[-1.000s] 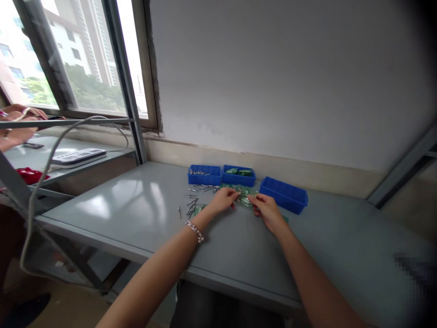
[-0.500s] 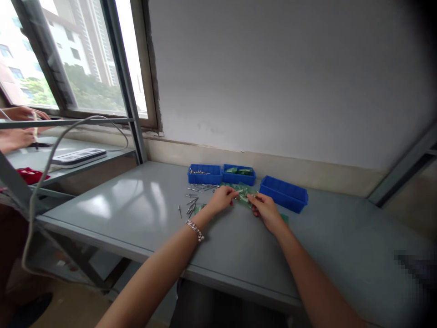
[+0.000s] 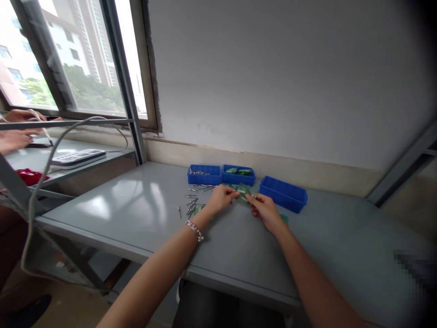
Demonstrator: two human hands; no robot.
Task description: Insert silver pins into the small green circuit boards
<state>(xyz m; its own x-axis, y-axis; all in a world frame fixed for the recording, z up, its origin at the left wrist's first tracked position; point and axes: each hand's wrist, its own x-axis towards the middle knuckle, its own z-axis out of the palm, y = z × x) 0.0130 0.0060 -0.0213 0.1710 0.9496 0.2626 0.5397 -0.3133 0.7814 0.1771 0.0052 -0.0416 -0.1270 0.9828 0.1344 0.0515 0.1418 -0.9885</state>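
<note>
The left hand [image 3: 221, 199] and the right hand [image 3: 266, 210] are each pinching, with thumb and fingers, one side of a thin green packet [image 3: 243, 191], which is over the desk [image 3: 239, 250], in front of the middle blue box [image 3: 239, 179]. I judge it light, soft and rather slippery, easily creased; it is better to hold it by the opposite edges, gently. Its contents are too small to tell.

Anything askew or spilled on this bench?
Mildly: loose metal pins lie scattered at mixed angles in front of the left blue bin, which holds similar pieces; possibly deliberate. The right blue bin looks skewed relative to the left one.
</note>
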